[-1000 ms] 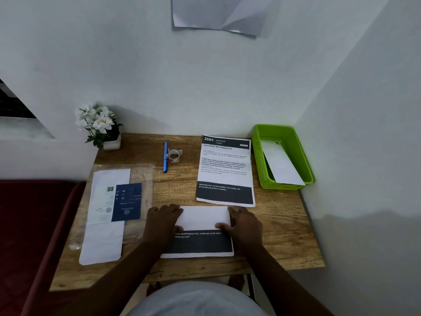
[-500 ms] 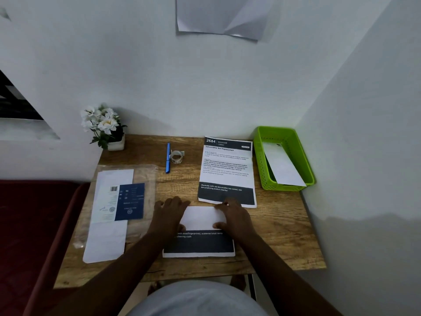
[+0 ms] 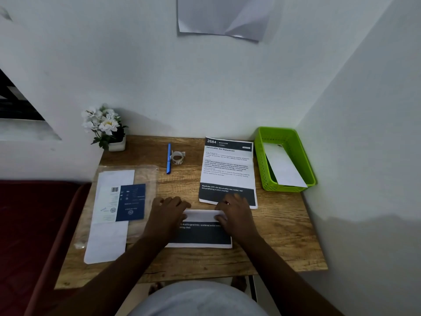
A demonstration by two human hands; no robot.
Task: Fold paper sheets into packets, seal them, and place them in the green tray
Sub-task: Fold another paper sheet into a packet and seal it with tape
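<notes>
A partly folded paper sheet lies on the wooden table in front of me, with a dark printed band facing up and a narrow white flap at its far edge. My left hand and my right hand hold that far edge at its two ends, thumbs on the white flap and fingers curled over the edge. The green tray stands at the back right with one white folded packet inside it. A flat printed sheet lies just beyond my hands.
A roll of stickers and a blue pen lie at the back centre. A clear plastic sleeve with white and blue papers covers the left side. A white flower pot stands at the back left. Walls close in behind and on the right.
Both hands have slid away from me to the sheet's far edge. The white flap showing between them has become narrower.
</notes>
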